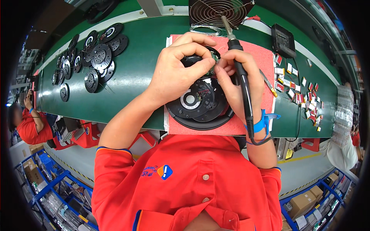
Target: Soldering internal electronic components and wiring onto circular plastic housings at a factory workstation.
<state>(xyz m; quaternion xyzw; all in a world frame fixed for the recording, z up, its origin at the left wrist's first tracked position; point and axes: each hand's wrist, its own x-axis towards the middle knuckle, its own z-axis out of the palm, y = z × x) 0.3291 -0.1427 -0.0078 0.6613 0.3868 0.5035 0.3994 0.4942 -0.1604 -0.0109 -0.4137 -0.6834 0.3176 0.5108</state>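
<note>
My left hand (pixel 175 71) is closed round a small black rounded housing (pixel 190 60), with a green circuit board (pixel 214 57) showing at its right side. My right hand (pixel 246 75) holds a black soldering iron (pixel 242 71), its metal tip pointing away from me. The thumb and fingertips of that hand meet at the board's edge; whether they pinch a wire there cannot be made out. Below both hands lie black round speaker plates (pixel 198 101) with a curved black band (pixel 200 125) along their near side, on a pink foam mat (pixel 264 57).
Several black speaker discs (pixel 101 56) are spread over the green bench (pixel 133 73) at left. Small battery packs (pixel 291 84) lie scattered at right, near a black tray (pixel 283 40). A fan with a wire guard (pixel 219 9) stands at the back. Another person (pixel 34 125) is at far left.
</note>
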